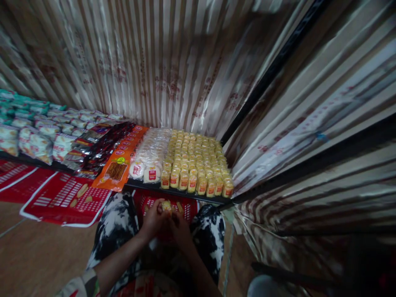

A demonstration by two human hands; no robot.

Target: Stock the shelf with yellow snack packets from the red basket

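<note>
Between my knees, my left hand (154, 218) and my right hand (178, 225) meet around a small yellow packaged snack (167, 206). Both hands have their fingers closed on it, the left from one side and the right from the other. Just beneath them is a red plastic basket (196, 204) with a few yellowish pieces in it. Straight ahead on a low black shelf (182, 192) stand rows of similar yellow wrapped snacks (198, 165). Left of those are rows of round white wrapped snacks (152, 173).
Farther left on the shelf lie an orange snack bag (116, 165), dark red packets (102, 146), white snack bags (35, 144) and green bags (23, 105). Another red basket (66, 198) sits on the tiled floor. A black metal post (269, 78) and striped plastic sheeting (173, 62) stand behind and right.
</note>
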